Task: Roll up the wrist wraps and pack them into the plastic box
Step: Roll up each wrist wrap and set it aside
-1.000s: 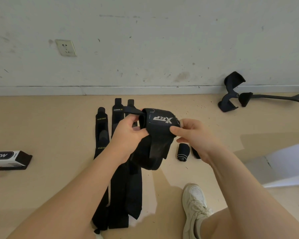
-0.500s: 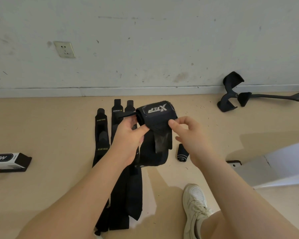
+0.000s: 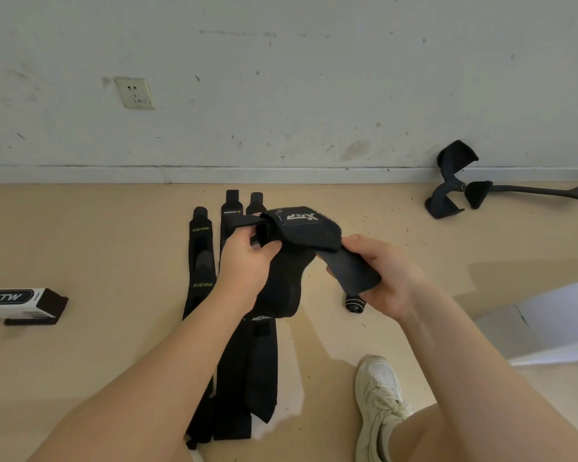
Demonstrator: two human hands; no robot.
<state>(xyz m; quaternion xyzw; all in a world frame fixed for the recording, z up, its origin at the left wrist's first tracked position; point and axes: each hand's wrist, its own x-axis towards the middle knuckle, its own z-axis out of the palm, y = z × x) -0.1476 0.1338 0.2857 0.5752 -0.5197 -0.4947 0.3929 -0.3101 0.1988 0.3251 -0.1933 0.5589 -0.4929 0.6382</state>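
A black wrist wrap [image 3: 297,228] with a white logo hangs between my hands above the floor, partly coiled. My left hand [image 3: 247,261] grips its coiled end and thin loop. My right hand [image 3: 381,278] holds the loose strap end, pulled out to the right. Several flat black wraps [image 3: 201,255] lie side by side on the floor under my left arm. One small rolled wrap [image 3: 354,305] sits on the floor below my right hand. A pale translucent box [image 3: 554,325] lies at the right edge.
A white and black carton [image 3: 17,305] lies at the left edge. Black straps with curved pads [image 3: 454,181] rest by the wall at the back right. My white shoe [image 3: 377,401] is planted near the bottom right. A wall socket [image 3: 134,93] is on the white wall.
My right hand has pulled the strap's loose end out to the right and lower, loosening the coil. The logo end has tilted flatter. My left hand stays at the coiled end.
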